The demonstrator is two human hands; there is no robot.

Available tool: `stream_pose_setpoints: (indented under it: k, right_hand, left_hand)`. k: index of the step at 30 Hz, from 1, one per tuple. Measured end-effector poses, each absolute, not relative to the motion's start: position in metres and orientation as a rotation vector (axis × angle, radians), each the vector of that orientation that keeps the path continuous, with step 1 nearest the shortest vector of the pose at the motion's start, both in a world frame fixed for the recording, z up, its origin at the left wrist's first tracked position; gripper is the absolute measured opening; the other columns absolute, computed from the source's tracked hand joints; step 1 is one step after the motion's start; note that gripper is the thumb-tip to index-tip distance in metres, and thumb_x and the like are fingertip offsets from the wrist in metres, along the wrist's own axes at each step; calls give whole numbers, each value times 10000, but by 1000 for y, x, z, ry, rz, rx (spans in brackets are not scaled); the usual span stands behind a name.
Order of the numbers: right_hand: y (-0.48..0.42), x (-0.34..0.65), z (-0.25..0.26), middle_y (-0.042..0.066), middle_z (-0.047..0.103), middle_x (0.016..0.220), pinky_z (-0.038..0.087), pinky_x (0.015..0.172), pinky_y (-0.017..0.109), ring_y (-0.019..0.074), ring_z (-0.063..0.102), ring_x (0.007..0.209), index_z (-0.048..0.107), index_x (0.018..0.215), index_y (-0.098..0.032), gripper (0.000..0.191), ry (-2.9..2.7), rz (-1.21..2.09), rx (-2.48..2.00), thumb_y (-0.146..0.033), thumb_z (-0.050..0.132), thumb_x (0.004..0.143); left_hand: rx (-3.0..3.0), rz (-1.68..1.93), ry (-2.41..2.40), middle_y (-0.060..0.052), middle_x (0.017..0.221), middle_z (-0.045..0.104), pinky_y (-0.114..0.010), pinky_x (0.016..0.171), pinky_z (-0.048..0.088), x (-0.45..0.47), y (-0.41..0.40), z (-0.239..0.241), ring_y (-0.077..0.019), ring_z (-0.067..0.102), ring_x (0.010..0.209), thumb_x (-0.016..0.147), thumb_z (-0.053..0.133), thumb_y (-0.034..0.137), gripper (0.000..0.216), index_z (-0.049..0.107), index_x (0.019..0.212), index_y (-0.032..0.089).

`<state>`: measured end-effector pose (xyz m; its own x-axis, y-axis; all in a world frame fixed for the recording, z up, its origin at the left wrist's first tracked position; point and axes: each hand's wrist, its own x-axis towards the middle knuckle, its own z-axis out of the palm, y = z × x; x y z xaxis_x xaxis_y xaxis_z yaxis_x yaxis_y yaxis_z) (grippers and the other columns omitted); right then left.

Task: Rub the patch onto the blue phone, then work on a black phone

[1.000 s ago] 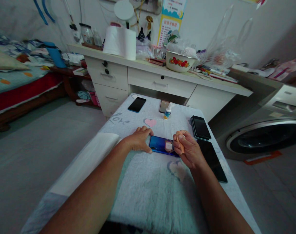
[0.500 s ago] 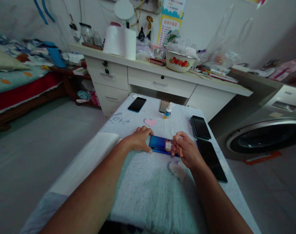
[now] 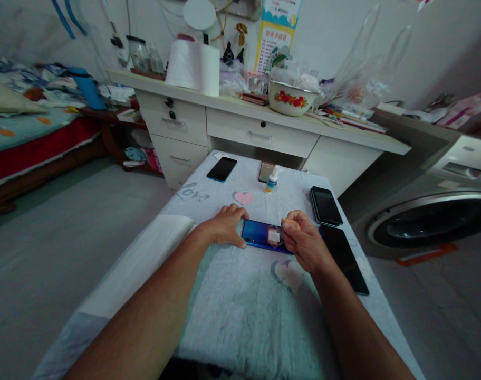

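Note:
A blue phone (image 3: 256, 233) lies on the cloth-covered table with its back up. On that back is a round pale-and-reddish piece (image 3: 274, 236) with a whitish square in it. My left hand (image 3: 227, 226) grips the phone's left end between thumb and fingers. Over the right end, my right hand (image 3: 306, 240) is closed in a pinch on a small orange cloth (image 3: 291, 224), most of it hidden by the fingers. A small white spray bottle (image 3: 271, 179) with a blue and yellow label stands beyond the phone.
Around the table are a dark phone (image 3: 222, 169), another phone (image 3: 266, 171) behind the bottle, stacked devices (image 3: 326, 206) and a black tablet (image 3: 346, 261) at the right. A white desk (image 3: 260, 132) stands behind; a washing machine (image 3: 434, 184) is at the right.
My right hand has closed up more around the orange cloth, showing less of it. More of the round piece on the phone shows now. My left hand stays on the phone.

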<state>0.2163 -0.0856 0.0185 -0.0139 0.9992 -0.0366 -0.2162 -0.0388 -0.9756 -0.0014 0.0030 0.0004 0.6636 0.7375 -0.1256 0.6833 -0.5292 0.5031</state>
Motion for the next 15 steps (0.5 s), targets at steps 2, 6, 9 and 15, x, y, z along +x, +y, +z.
stream_pose_setpoints:
  k: [2, 6, 9, 15]
  right_hand:
    - [-87, 216, 19, -96, 342, 572, 212, 407, 175, 61, 286, 446, 421, 840, -232, 189, -1211, 1226, -1206, -336, 578, 827]
    - [-91, 212, 20, -32, 505, 692, 346, 559, 224, 110, 468, 623, 470, 841, -207, 105, -1648, 882, -1451, -279, 419, 897]
    - [-91, 208, 19, 8, 571, 811, 360, 647, 253, 140, 520, 732, 491, 889, -199, 99, -1896, 657, -1589, -238, 400, 891]
    - [-90, 201, 17, 35, 614, 876, 350, 684, 265, 158, 568, 769, 469, 1031, -198, 150, -2045, 516, -1808, -265, 384, 927]
  left_hand:
    - [2355, 144, 1099, -41, 1143, 446, -355, 937, 370, -1, 3, 1, -273, 393, 1099, 539, 727, 438, 644, 502, 1110, 245]
    - [2351, 152, 1101, -36, 1133, 445, -354, 930, 378, -2, 2, 1, -270, 397, 1091, 529, 735, 440, 645, 500, 1099, 251]
    - [2353, 156, 1095, -37, 1131, 444, -350, 933, 372, -2, 2, 2, -269, 393, 1089, 529, 731, 441, 645, 498, 1099, 249]
    - [2357, 133, 1101, -44, 1135, 447, -357, 936, 360, -1, 2, 3, -274, 388, 1091, 535, 717, 446, 644, 497, 1105, 244]
